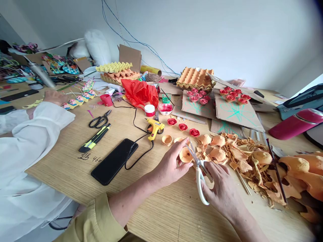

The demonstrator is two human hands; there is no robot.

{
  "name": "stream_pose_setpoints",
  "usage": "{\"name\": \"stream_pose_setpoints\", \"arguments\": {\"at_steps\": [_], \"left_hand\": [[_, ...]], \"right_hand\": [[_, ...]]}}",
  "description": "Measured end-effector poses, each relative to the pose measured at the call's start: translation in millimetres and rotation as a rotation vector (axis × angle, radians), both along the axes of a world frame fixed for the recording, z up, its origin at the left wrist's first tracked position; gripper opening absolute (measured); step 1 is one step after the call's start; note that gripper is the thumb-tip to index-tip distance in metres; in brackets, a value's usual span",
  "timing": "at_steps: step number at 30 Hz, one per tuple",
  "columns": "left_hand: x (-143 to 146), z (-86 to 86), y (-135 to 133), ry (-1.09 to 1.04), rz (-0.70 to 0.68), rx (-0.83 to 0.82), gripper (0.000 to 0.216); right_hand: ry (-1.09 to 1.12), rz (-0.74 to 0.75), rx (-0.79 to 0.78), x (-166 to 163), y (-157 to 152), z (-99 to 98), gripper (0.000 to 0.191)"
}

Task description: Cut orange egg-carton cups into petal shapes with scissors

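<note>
My left hand (171, 163) grips an orange egg-carton cup (185, 155) between thumb and fingers, its hollow facing up. In my right hand (223, 186) is a pair of white-handled scissors (199, 174), my fingers through the loops. The scissor blades are spread apart and reach over the cup's right side; whether they touch its edge I cannot tell. Just beyond the cup, another orange cup (167, 140) sits on the table. Beside my right hand lie cut orange carton cups and scraps (239, 153) in a loose heap.
A yellow glue gun (154, 128) with a trailing cord, a black phone (114, 161), a utility knife (95, 137) and black scissors (100, 120) lie to the left. Red paper roses (183, 127) stand ahead. A pink bottle (296, 123) is at right; a co-worker's white sleeve (47, 124) at left.
</note>
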State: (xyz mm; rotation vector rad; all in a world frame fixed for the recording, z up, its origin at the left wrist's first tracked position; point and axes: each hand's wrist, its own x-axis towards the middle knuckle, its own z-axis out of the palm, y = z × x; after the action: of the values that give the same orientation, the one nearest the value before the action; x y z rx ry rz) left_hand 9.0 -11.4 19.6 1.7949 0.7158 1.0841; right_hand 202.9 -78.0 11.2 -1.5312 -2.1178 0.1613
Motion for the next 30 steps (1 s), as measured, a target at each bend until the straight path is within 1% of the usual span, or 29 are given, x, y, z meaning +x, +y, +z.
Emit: {"name": "stream_pose_setpoints", "arguments": {"at_steps": [5, 8, 14, 21, 27, 30], "left_hand": [[0.9, -2.4, 0.6, -0.025, -0.013, -0.060, 0.068], [0.8, -2.8, 1.0, -0.014, -0.011, -0.063, 0.067], [0.3, 1.7, 0.6, -0.048, -0.034, -0.061, 0.066], [-1.0, 4.4, 0.5, -0.053, -0.052, -0.119, 0.068], [-2.1, 4.2, 3.4, -0.031, -0.019, -0.127, 0.073], [-1.3, 4.5, 5.3, -0.042, -0.008, -0.162, 0.070]], "right_hand": [[0.007, 0.009, 0.041, -0.5, -0.2, -0.8, 0.024], [0.013, 0.027, 0.061, -0.3, -0.7, -0.7, 0.027], [0.009, 0.061, 0.075, 1.3, -2.4, 1.5, 0.028], [-0.012, 0.074, 0.082, 0.9, -4.2, 3.8, 0.029], [-0.045, 0.049, 0.101, 4.0, -2.2, 4.0, 0.029], [0.001, -0.003, 0.070, 5.1, -1.1, 0.6, 0.031]]}}
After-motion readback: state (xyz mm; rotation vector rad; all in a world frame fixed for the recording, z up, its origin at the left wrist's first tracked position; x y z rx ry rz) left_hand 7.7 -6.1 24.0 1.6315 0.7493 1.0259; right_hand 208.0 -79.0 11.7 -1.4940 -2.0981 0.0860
